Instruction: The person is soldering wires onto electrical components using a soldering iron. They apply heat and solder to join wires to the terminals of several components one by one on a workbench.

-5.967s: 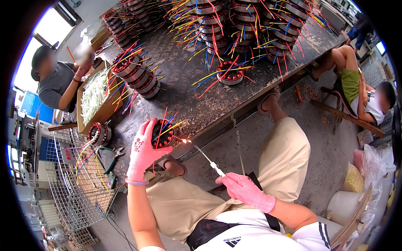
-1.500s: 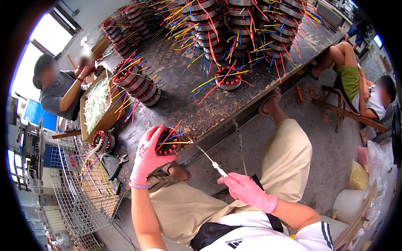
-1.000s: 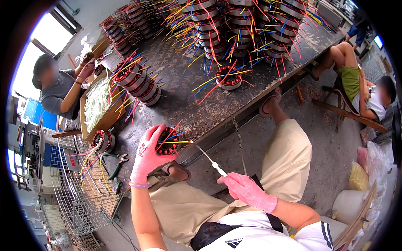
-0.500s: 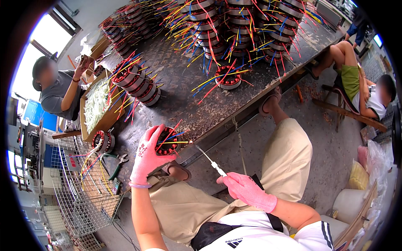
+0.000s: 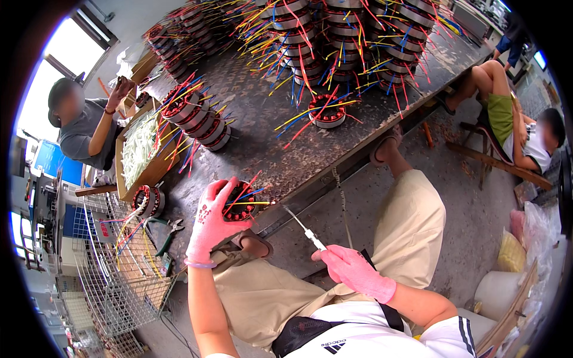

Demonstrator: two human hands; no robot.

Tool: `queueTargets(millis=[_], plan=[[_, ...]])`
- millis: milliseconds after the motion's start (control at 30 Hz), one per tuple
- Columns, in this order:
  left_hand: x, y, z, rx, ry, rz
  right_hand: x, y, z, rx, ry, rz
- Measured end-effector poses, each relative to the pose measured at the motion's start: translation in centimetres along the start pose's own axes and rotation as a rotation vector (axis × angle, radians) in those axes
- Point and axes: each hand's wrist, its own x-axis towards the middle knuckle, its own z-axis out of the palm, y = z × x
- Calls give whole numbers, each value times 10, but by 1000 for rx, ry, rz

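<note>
Left hand [image 5: 213, 224] grips the coil ring [image 5: 245, 214] side-on, seemingly leaving the yellow wire [image 5: 255, 203] clear; right hand [image 5: 358, 274] pinches that slim white tool [image 5: 314, 238]!

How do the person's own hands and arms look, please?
The left hand and right hand each wear a pink fabric glove; the left one has dark printing on its back. A pale purple ring-shaped band circles the left wrist. The forearms are bare; a short white fabric sleeve with dark stripes shows on the right.
</note>
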Motion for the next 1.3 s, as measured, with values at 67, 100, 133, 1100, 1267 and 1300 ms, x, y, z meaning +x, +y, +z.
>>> queueTargets(millis=[67,100,133,1100,1267,1300], plan=[[2,-5,0,33,-9,70,-1,0,0,-3,1,-3],[1,-5,0,49,-1,66,-3,-5,0,-9,-3,-2],[0,-4,1,65,7,63,-3,-8,0,-15,-8,0],[0,-5,-2,31,-36,27,-2,-6,4,-47,-25,-9],[1,-6,-2,23,-32,41,-3,-6,5,-22,-18,6],[1,-6,-2,25,-32,43,-4,-7,5,-22,-14,14]])
